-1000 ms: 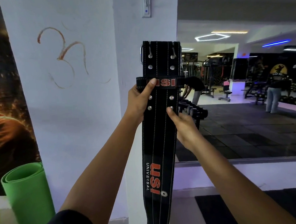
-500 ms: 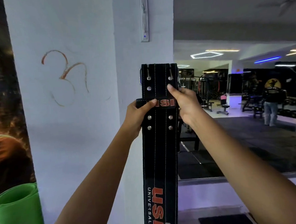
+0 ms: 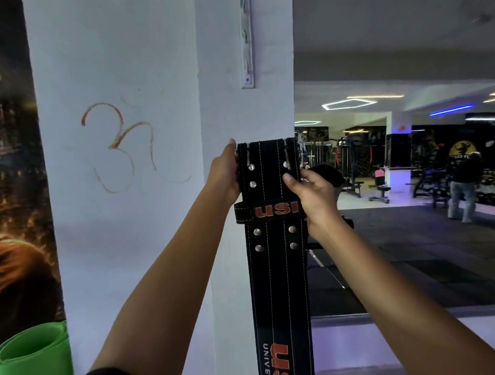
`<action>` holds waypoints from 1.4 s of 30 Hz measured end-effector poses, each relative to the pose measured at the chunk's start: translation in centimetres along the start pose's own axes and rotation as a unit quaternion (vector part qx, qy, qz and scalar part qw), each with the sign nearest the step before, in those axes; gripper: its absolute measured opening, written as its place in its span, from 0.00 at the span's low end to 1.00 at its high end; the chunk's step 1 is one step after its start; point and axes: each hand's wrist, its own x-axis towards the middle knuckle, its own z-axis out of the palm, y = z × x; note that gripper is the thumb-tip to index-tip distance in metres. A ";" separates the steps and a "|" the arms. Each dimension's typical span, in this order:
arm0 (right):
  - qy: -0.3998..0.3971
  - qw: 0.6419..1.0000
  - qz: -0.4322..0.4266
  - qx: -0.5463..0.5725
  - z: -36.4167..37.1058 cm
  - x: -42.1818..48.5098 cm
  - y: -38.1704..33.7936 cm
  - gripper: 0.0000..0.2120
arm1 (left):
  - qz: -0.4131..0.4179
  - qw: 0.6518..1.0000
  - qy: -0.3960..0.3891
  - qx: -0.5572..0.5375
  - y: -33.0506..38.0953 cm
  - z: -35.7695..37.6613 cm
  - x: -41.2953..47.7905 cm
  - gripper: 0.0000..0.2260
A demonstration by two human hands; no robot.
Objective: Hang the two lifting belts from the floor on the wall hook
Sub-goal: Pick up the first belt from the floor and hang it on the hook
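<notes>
A black lifting belt (image 3: 277, 272) with red USI lettering hangs straight down in front of a white pillar. My left hand (image 3: 225, 174) grips its left edge near the buckle end at the top. My right hand (image 3: 313, 195) holds the right edge just above the USI loop. A white hook rail (image 3: 246, 42) runs vertically on the pillar, well above the belt's top edge. Only one belt is in view.
The white pillar (image 3: 247, 115) has an orange symbol painted on its left face. A rolled green mat (image 3: 31, 363) stands at the lower left beside a dark poster. A wall mirror (image 3: 414, 191) to the right reflects the gym floor, machines and a standing person.
My left hand has slid up from the USI loop to the belt's top left edge. My right hand has dropped slightly on the right edge. The view has tilted up, showing more of the hook rail.
</notes>
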 end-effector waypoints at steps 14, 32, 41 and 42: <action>-0.035 0.983 -0.151 -0.101 2.0 1.4 -3.5 0.08 | 0.134 0.987 0.054 -0.075 1.8 2.0 0.5 0.11; 0.168 0.955 -0.198 -0.142 11.3 12.1 -4.8 0.15 | 0.267 0.956 0.118 0.040 4.3 0.8 9.2 0.16; 0.183 0.940 -0.238 -0.164 12.1 22.7 -5.6 0.21 | 0.333 0.930 0.136 0.080 7.1 4.6 19.7 0.17; 0.182 0.940 -0.239 -0.165 12.2 23.9 -5.7 0.21 | 0.337 0.928 0.136 0.081 7.4 5.0 20.9 0.18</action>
